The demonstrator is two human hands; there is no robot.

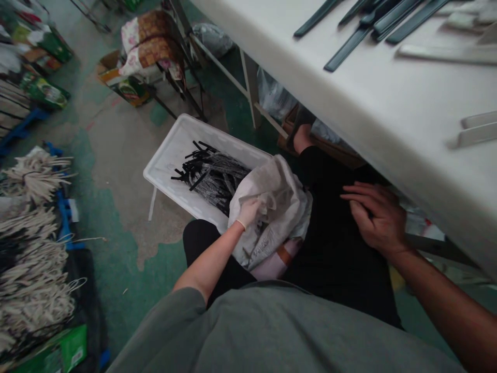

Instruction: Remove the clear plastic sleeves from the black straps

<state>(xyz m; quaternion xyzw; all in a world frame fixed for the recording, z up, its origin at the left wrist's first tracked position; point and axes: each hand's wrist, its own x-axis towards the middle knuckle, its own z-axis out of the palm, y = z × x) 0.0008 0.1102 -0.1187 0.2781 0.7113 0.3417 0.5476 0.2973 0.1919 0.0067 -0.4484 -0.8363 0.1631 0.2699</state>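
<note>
My left hand (249, 211), in a pale glove or finger cover with a band at the wrist, reaches into the mouth of a whitish woven sack (285, 178). Its fingers look closed around pale, strip-like pieces (268, 201), too blurred to name. The sack stands between my knees, its rim folded outward. My right hand (376, 215) is bare and hovers over or rests on my thigh, fingers stretched out with nothing in them. Just beyond the sack is a white plastic tub (165, 155) with a heap of black and grey strips (217, 173).
A white-topped table (361, 98) runs along the right, bearing black flat pieces (347, 49) and white strips (446, 53). Bundled cream cords (34, 269) lie at the left. A cushioned stool (155, 46) and an open carton (111, 67) stand ahead.
</note>
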